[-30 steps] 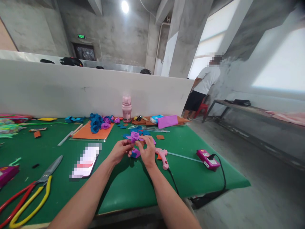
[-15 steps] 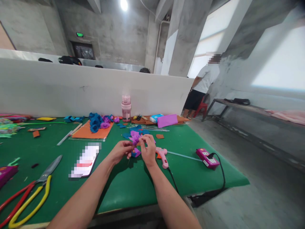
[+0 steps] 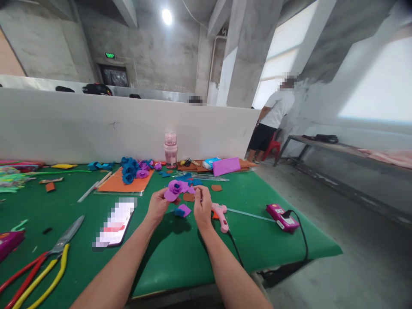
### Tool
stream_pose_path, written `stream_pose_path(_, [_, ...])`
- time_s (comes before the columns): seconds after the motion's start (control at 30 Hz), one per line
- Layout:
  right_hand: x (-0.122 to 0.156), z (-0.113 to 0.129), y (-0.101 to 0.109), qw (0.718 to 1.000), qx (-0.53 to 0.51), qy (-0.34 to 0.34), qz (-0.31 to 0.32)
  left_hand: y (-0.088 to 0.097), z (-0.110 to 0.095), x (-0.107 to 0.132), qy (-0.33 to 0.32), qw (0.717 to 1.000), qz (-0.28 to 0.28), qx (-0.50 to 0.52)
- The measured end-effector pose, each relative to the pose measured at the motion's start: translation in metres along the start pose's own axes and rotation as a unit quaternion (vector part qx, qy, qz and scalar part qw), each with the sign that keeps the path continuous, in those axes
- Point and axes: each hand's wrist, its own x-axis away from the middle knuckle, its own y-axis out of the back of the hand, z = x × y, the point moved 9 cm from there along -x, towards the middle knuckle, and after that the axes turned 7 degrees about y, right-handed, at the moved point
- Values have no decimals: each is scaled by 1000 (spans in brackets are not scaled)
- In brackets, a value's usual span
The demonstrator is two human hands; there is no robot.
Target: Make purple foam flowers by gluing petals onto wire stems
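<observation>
My left hand is closed round the underside of a purple paper flower with a dark blue centre; its fingertips are partly hidden behind the bloom. Close beside it on the right, my right hand is pinched at the edge of a purple petal. Below the hands lie loose blue and purple petals, and past them a heap of blue pieces with brown scraps. A pink glue gun rests just right of my right hand, a clear glue stick reaching from its back.
Large scissors and a phone lie on the left. Finished blue and purple flowers sit on orange sheets. A pink bottle stands by the white partition. At right is a purple power box. A person stands beyond.
The flower has been raised and turned so its blue-centred face shows. My left hand moved slightly left and up; my right hand shifted a little right. The camera view tipped slightly upward.
</observation>
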Motion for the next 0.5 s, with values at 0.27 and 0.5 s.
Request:
stream_pose_path(0.27, [3, 15, -14, 997, -16, 42, 66, 6, 1, 0, -16, 999, -28, -28])
stream_pose_path(0.5, [2, 12, -12, 998, 8, 46, 49, 3, 9, -3, 5, 1000, -14, 15])
